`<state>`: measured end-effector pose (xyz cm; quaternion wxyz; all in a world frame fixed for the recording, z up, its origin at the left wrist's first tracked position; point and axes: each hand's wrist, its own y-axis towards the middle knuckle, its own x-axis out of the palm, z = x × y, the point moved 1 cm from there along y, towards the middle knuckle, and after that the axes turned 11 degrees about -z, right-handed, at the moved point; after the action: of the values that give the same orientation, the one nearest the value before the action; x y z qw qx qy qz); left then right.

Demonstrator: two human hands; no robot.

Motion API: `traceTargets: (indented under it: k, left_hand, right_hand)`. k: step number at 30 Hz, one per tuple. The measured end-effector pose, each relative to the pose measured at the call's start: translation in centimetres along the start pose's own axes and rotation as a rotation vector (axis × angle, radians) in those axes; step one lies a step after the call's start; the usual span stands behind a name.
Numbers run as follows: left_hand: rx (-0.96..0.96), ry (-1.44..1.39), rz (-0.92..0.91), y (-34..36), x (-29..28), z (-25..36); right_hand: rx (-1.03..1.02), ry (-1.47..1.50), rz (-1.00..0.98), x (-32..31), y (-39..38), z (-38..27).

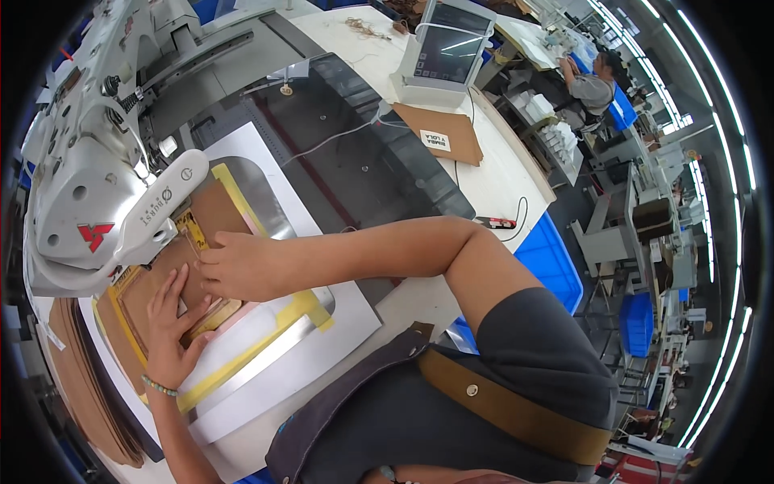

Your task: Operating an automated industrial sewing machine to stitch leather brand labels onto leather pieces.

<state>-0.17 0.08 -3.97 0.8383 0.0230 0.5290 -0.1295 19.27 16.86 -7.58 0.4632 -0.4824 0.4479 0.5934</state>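
A brown cardboard-like sheet [226, 208] lies in a frame edged with yellow tape [235, 194], under the head of a white sewing machine [97, 210]. My left hand [167, 323], a beaded bracelet at its wrist, rests flat on the sheet with its fingers spread. Beside it my right hand [250, 266] reaches in from the right, its bent fingers close together on the work below the machine head. What they pinch, if anything, is hidden. A small tan piece [216, 313] with a pale edge shows near my left thumb. Under the frame spreads a white plate [339, 323].
Brown sheets [81, 387] are stacked at the left edge. A dark machine bed [322, 121] extends behind my right arm. Farther off stand a control screen [445, 48], a brown card [439, 133], a red-handled tool [495, 223] and a blue bin [552, 262]. Another person [592, 89] sits at the back right.
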Motion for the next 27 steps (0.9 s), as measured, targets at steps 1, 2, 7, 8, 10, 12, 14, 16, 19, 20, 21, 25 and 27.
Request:
traceTargets:
  k: [1,2,7,8,10,12,14,16,19,20,21,25,27]
  left_hand:
    - [0.018,-0.032,0.023,0.0,-0.1,-0.1]
    - [0.014,-0.025,0.004,0.1,-0.1,-0.2]
    - [0.011,-0.072,-0.015,0.6,-0.7,-0.3]
    - [0.006,-0.063,-0.031,0.8,-0.8,-0.3]
    - [-0.016,-0.057,-0.043,1.1,-0.8,-0.6]
    - [0.051,-0.006,-0.033,1.4,-0.7,-1.1]
    - [0.074,0.003,-0.011,1.5,-0.3,-1.7]
    - [0.101,-0.057,0.006,1.4,-0.2,-2.0]
    - [0.057,-0.040,0.002,1.3,-0.4,-2.0]
    - [0.054,-0.035,0.005,1.5,-0.5,-1.9]
    - [0.073,-0.031,0.030,1.7,-0.7,-2.0]
    - [-0.001,-0.053,0.019,2.5,-1.3,-2.4]
    - [-0.001,-0.011,0.026,2.7,-1.2,-2.7]
  right_hand:
    - [-0.007,-0.009,-0.008,-0.1,0.0,0.0]
    - [0.002,-0.008,-0.012,-0.1,-0.1,0.0]
    - [-0.021,0.060,-0.028,-1.2,-1.1,0.4]
    - [-0.024,0.075,-0.002,-1.5,-1.4,0.6]
    - [-0.042,0.107,-0.020,-1.7,-2.5,1.5]
    - [-0.062,0.034,0.153,-2.0,-3.4,2.9]
    - [-0.021,0.363,0.130,-2.0,-5.0,4.5]
    - [0.019,0.232,0.144,-2.2,-6.6,5.4]
    - [0.168,0.279,0.107,-2.2,-7.5,6.8]
    - [0.219,0.295,0.096,-2.3,-7.8,7.1]
    - [0.239,0.306,0.130,-2.3,-7.9,7.4]
    - [0.284,0.268,0.188,-2.4,-8.3,8.1]
    - [0.290,0.282,0.149,-2.1,-8.4,8.1]
